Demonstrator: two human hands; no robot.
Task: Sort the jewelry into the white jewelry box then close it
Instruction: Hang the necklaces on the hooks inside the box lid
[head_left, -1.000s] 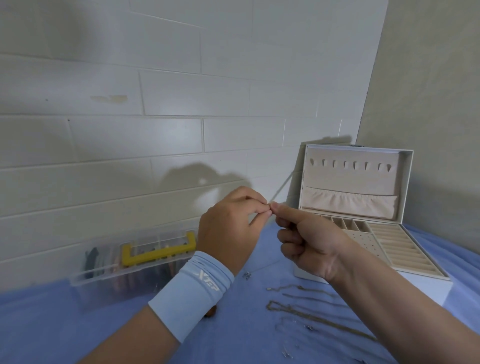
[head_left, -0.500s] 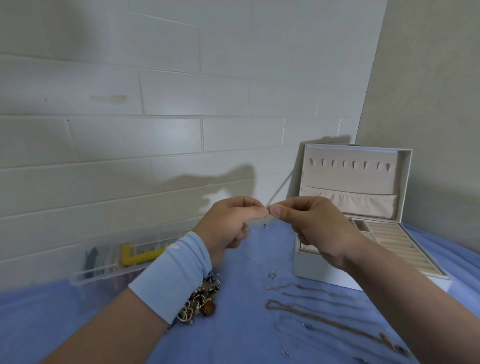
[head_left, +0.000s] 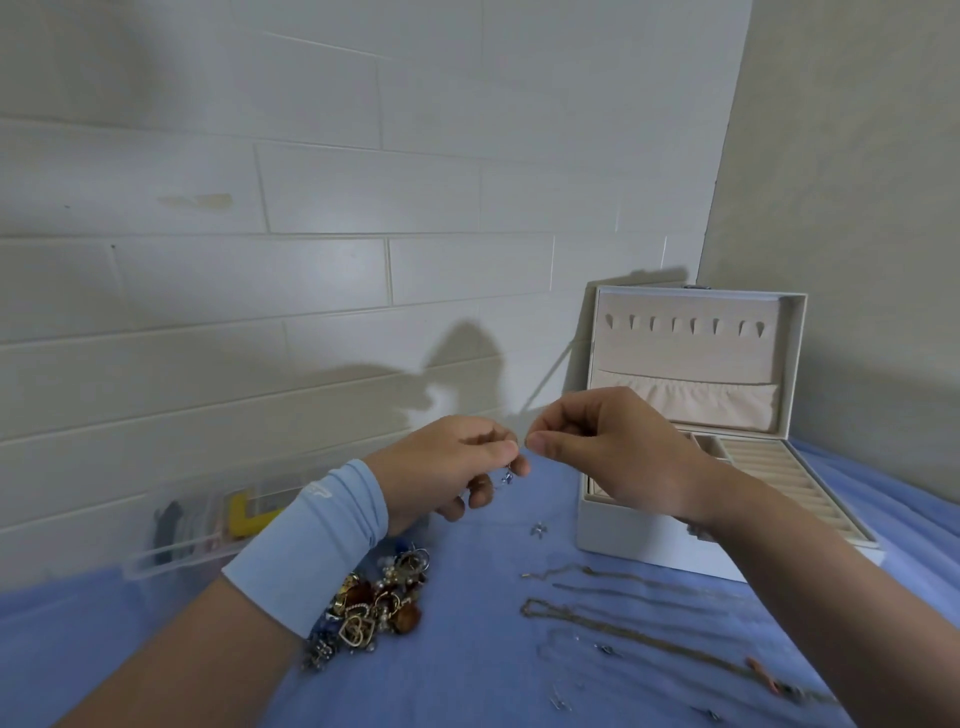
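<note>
As left hand (head_left: 441, 467), right hand (head_left: 608, 447) pinch necklace (head_left: 507, 476), sleeve logo (head_left: 318, 493) blurred.

We logged one view, from a wide-angle camera worn on the head. It faced forward and slightly down, toward a block wall (head_left: 322, 187) and the room corner at right. The left hand (head_left: 441, 467) and right hand (head_left: 613, 452) sat close, near frame centre. The blue cloth (head_left: 467, 665) filled the bottom; the white jewelry box (head_left: 649, 540) stood just beyond, at right.
</note>
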